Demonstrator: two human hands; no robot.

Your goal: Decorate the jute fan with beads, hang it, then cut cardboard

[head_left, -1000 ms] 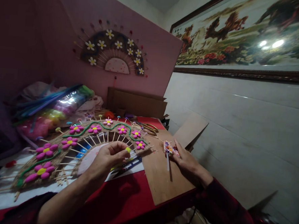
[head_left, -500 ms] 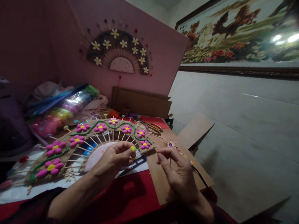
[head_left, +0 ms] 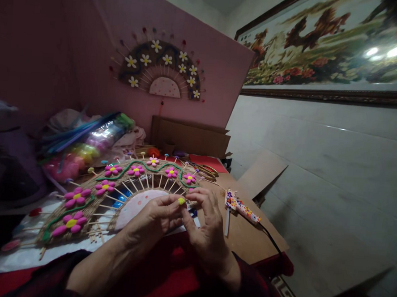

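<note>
My left hand [head_left: 156,215] pinches a small yellow lump [head_left: 181,201] between thumb and fingertips; it looks like soft clay. Close against it on the right is my right hand [head_left: 209,227], its thumb and bent fingers apart around the lump. Whether they touch it I cannot tell. Behind both hands lies a half-round fan [head_left: 87,200] of twine and sticks. Pink flowers [head_left: 71,222] with yellow centres and a wavy green strand decorate it. My hands cover part of its right end.
A patterned glue gun [head_left: 243,208] with a black cord lies on a brown board [head_left: 256,246] at right. Gold-handled scissors [head_left: 208,170] rest behind. Bagged craft materials [head_left: 94,137] are piled at left. A similar fan with white flowers [head_left: 166,59] hangs on the pink panel.
My right hand has moved left, up to the yellow lump, its pinch loosening. The glue gun it covered now shows. My left hand still holds the lump.
</note>
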